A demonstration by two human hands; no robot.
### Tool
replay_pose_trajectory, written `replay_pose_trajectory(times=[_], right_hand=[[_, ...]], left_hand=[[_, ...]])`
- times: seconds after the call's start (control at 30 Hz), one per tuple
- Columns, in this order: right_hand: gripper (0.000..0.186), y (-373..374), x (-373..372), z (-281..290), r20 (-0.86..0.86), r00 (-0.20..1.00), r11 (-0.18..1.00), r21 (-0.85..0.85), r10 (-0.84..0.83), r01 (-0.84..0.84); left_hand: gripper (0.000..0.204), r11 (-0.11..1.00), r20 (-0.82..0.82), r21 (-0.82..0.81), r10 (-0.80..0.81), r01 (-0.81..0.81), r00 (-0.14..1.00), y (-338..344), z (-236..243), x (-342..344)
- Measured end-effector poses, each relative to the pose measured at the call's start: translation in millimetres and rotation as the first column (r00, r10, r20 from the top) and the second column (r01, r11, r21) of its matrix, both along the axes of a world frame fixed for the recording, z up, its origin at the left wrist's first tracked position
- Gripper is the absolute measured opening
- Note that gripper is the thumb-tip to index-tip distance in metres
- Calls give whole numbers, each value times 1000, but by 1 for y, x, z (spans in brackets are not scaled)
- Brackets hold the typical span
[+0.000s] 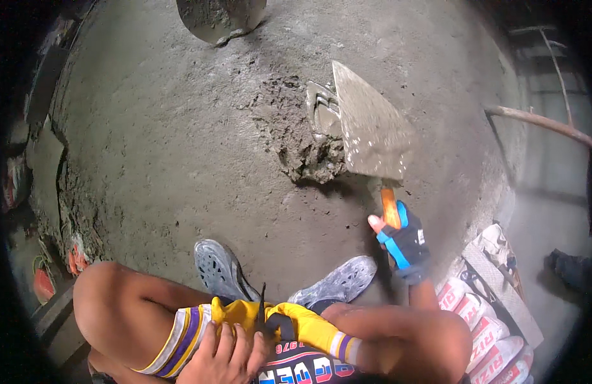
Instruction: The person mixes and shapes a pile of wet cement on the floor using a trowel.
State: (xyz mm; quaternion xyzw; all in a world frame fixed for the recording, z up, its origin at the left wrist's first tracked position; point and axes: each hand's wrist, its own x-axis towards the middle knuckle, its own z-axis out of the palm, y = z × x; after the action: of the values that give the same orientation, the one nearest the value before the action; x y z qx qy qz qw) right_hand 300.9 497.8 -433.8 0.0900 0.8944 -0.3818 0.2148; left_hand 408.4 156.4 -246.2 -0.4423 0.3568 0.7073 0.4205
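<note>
My right hand (405, 246), in a black and blue fingerless glove, is wrapped round the orange handle (390, 208) of a trowel. The trowel's broad, mortar-smeared blade (373, 131) points away from me over the right side of a heap of wet mortar (296, 137). Ridged trowel marks show in the heap just left of the blade; whether the blade touches it, I cannot tell. Bare, with its fingers stretched out, my left hand (225, 355) lies on my lap against the yellow shorts (302, 323).
My grey clogs (334, 281) stand on the grey mortar-covered floor (149, 141). A rounded, mortar-coated thing (222, 19) lies at the far edge. Right of me are stacked white and red sacks (491, 339), a board (504, 291) and a pole (539, 121). Clutter lines the left side.
</note>
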Motion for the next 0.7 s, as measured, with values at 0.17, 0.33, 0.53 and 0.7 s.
replay_pose_trajectory(times=[0.17,0.33,0.53,0.7], right_hand=[[28,0,18,-9,216,974,996,-36,-66,76],[30,3,105,54,364,931,999,-18,32,-28],[26,11,57,7,399,906,986,-24,-144,168],[31,-1,13,-8,-6,995,994,24,104,-104]], left_hand=[[133,999,5,14,48,-48,999,-1,-11,7],[134,991,30,-7,136,-136,990,-3,-14,17],[136,980,8,-8,201,-201,980,-3,-21,15],[138,974,-12,-6,226,-226,974,6,-20,15]])
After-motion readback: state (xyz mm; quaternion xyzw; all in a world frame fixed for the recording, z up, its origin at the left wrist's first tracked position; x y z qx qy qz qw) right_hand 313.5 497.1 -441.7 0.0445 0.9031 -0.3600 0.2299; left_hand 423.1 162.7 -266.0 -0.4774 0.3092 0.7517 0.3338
